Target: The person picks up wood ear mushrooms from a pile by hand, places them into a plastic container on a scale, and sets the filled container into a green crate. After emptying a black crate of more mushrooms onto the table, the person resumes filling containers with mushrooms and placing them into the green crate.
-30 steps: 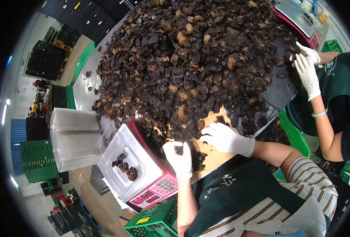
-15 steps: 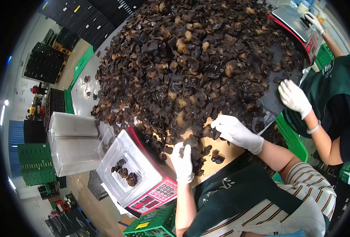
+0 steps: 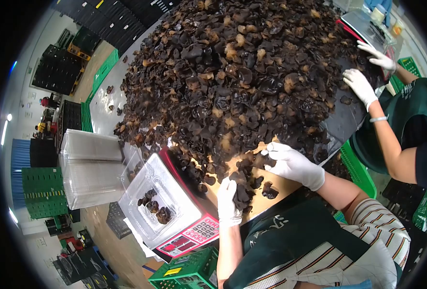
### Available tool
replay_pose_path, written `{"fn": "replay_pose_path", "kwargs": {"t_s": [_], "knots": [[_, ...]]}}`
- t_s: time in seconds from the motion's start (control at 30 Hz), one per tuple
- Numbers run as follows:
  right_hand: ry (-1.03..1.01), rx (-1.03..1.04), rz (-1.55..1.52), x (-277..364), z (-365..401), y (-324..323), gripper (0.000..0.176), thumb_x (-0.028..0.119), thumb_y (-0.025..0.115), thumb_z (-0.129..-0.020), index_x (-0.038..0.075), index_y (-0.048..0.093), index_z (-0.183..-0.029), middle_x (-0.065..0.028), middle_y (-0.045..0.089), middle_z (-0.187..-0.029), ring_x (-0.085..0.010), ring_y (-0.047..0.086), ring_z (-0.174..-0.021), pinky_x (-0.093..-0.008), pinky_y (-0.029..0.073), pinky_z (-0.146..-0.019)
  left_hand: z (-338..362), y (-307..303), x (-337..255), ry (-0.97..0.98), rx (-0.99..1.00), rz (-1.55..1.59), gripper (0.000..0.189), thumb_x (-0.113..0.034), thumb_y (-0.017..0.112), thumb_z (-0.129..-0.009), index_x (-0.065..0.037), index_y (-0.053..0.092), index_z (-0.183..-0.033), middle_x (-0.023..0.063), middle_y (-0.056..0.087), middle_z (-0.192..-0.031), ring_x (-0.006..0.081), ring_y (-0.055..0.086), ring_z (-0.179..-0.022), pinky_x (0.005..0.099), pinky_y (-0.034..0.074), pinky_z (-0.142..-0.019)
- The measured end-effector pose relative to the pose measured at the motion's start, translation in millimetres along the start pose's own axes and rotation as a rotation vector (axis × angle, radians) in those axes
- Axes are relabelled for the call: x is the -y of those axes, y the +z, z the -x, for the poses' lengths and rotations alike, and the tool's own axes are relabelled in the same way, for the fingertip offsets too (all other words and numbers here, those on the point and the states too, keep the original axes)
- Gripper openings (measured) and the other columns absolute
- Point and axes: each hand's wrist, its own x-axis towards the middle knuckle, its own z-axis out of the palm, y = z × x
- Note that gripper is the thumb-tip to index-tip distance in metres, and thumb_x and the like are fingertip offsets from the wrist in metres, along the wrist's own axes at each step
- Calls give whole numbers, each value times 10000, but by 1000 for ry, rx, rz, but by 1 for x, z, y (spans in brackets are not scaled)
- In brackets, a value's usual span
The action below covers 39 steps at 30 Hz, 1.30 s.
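A large heap of dark brown wood ear mushrooms [image 3: 223,82] covers the table. My left hand [image 3: 228,200], in a white glove, is closed on dark mushroom pieces [image 3: 243,195] just right of the scale. My right hand [image 3: 290,164], gloved too, has its fingers bent round a dark piece [image 3: 261,160] at the heap's near edge. Between the hands lie loose pieces [image 3: 269,190] on a tan board [image 3: 283,187]. The red and silver scale [image 3: 201,212] carries a clear plastic tray [image 3: 146,219] with several mushroom pieces [image 3: 154,207] in it.
Stacked clear trays [image 3: 90,168] stand left of the scale. A green crate [image 3: 187,272] is below it. At the right, a co-worker in a dark green apron [image 3: 401,120] has both gloved hands at the heap, near a second scale [image 3: 360,26]. Black crates [image 3: 107,24] stand behind.
My left hand has shifted slightly right and down with its pieces. My right hand now has a dark piece at its fingertips. The co-worker's far hand has come down from the second scale to the heap.
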Motion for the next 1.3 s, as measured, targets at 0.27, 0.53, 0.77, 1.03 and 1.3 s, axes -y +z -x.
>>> {"fn": "replay_pose_path", "kwargs": {"t_s": [0.27,0.53,0.77,1.03,1.3], "knots": [[560,-78,-1155,-24,-15,-37,128,62,545,-926,6,571,-1038,-79,580,-979,-178,575,-939,-305,476,-860,7,29,-3,-240,-32,85,357,-393,620,-880,-85,597,-1060,16,597,-836,127,556,-669,237,412,-506],[-463,110,1013,-10,4,15,143,-55,464,-824,-29,582,-901,-163,598,-918,-298,593,-847,-356,484,-790,10,15,7,-318,62,117,339,-367,531,-946,-103,549,-1157,34,590,-1002,186,611,-863,245,475,-606],[-796,152,1250,-29,6,26,118,-67,466,-824,-21,572,-851,-149,576,-859,-301,565,-827,-371,471,-747,23,33,5,-73,76,-87,257,-89,636,-867,-106,486,-1076,2,542,-800,77,522,-604,201,492,-515],[-655,74,1214,-2,6,33,95,-25,521,-858,-10,603,-905,-127,582,-882,-268,581,-865,-329,469,-785,67,27,-87,666,-334,-449,264,93,613,-778,-61,520,-971,122,627,-977,196,614,-870,325,520,-783],[-823,37,1754,12,3,-2,217,102,630,-781,61,625,-994,-85,602,-941,-266,572,-845,-360,466,-780,54,-88,-147,929,-884,-1189,365,-44,654,-825,-24,543,-1173,108,526,-1172,226,502,-1099,358,408,-964]]}}
